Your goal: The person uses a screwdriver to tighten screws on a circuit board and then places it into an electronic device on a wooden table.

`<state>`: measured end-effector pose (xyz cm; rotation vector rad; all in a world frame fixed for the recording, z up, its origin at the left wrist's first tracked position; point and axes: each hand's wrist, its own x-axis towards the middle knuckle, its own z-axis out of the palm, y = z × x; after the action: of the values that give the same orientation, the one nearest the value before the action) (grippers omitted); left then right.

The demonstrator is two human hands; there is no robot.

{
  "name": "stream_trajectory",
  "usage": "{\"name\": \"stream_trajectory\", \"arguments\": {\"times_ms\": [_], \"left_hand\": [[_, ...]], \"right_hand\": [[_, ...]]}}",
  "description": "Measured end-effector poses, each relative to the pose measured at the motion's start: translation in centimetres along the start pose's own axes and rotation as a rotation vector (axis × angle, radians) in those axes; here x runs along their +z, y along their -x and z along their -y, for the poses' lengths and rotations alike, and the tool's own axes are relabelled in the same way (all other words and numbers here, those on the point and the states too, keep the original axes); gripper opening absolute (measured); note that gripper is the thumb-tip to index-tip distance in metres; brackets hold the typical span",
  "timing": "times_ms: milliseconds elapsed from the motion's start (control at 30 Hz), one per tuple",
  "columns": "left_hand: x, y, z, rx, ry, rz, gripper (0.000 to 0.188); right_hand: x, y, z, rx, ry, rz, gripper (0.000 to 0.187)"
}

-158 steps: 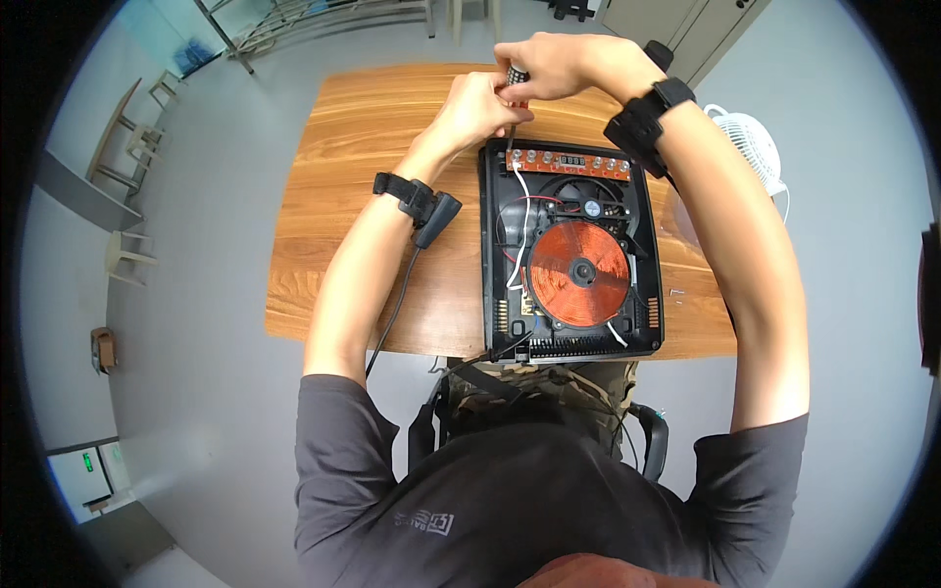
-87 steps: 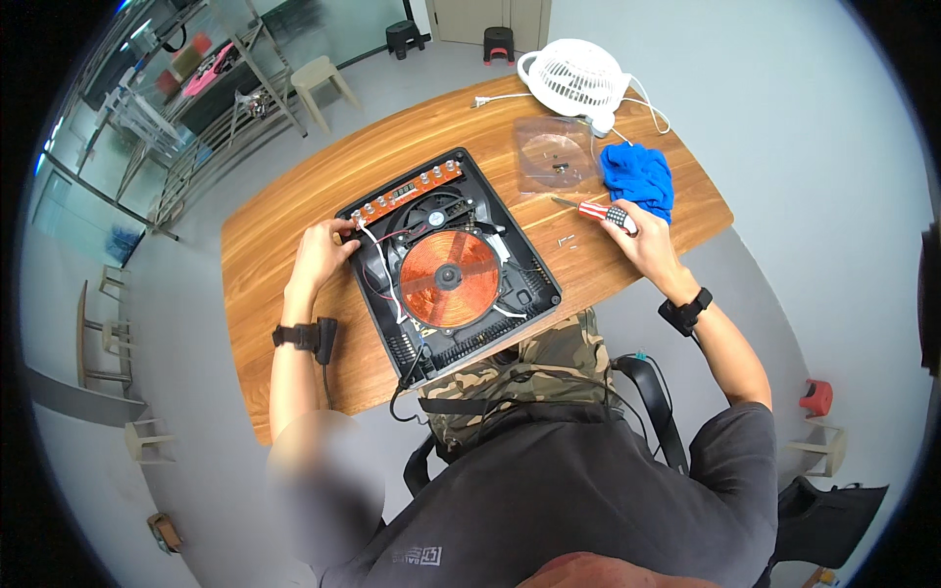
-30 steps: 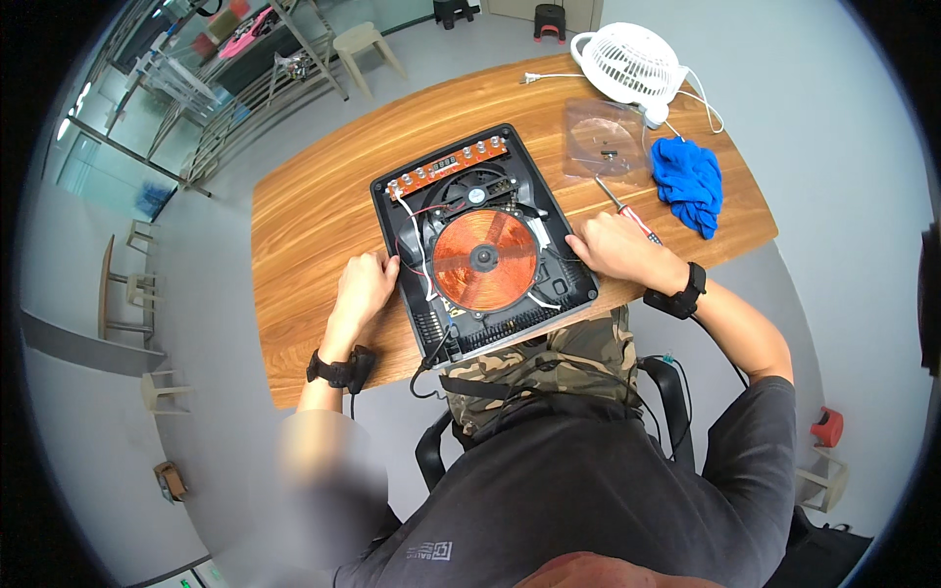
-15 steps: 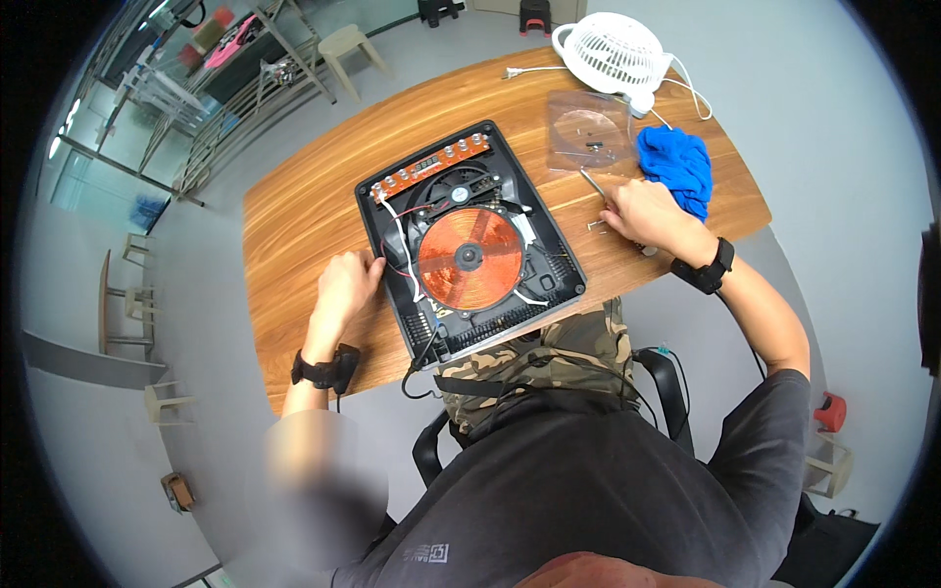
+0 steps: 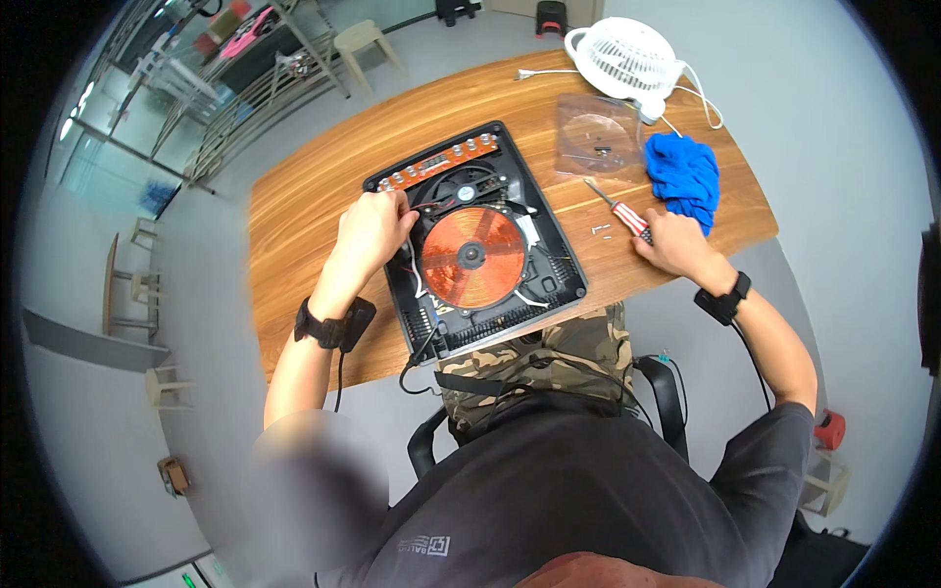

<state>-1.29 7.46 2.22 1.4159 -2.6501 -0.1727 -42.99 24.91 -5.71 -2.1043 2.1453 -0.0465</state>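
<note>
An opened induction cooker [image 5: 563,257] lies on the table in front of me, its flat copper coil [image 5: 474,257] and orange control board [image 5: 439,162] bare. My left hand [image 5: 377,230] is over the cooker's left edge, just below the board, fingers curled together beside the white wires [image 5: 416,270]. Whatever those fingers hold is hidden. Right of the cooker, my right hand [image 5: 676,245] grips the handle end of a screwdriver [image 5: 624,213] with a red and white handle, its tip pointing away toward the far left. Several small screws [image 5: 600,230] lie beside it.
A clear square plastic sheet or tray [image 5: 600,137] with small dark parts on it lies beyond the screwdriver. A crumpled blue cloth [image 5: 683,178] sits by the right edge. At the far right corner stands a white fan [image 5: 627,59] with its cord. The wooden table [image 5: 304,216] has a curved far edge.
My left hand has moved from the table beside the cooker up and over its left edge. My right hand has shifted slightly right and nearer, showing more of the screwdriver's handle.
</note>
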Motion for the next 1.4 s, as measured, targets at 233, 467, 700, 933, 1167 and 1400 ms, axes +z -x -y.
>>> {"name": "stream_trajectory", "arguments": {"times_ms": [233, 467, 700, 933, 1167, 1400], "left_hand": [[0.3, 0.7, 1.0, -0.018, 0.023, 0.063, 0.020], [0.3, -2.6, -7.0, 0.271, 0.095, 0.061, 0.018], [1.6, -7.6, -10.8, 0.430, 0.141, 0.174, 0.014], [6.2, -10.5, -16.5, 0.554, 0.006, 0.168, 0.011], [6.9, -10.2, -17.6, 0.565, 0.014, 0.261, 0.014], [4.1, -8.1, -15.0, 0.545, 0.086, 0.192, 0.022]], "right_hand": [[-4.8, -0.2, -0.5, -0.051, -0.073, -0.247, 0.026], [-12.8, -0.2, 1.8, -0.068, -0.045, -0.214, 0.024], [-13.6, 0.7, 1.2, -0.073, -0.082, -0.202, 0.030], [-14.2, -0.5, 0.3, -0.117, -0.013, -0.156, 0.029], [-14.2, -1.2, -0.3, -0.169, 0.023, -0.097, 0.031], [-12.0, -1.8, -0.2, -0.231, -0.061, -0.253, 0.031]]}}
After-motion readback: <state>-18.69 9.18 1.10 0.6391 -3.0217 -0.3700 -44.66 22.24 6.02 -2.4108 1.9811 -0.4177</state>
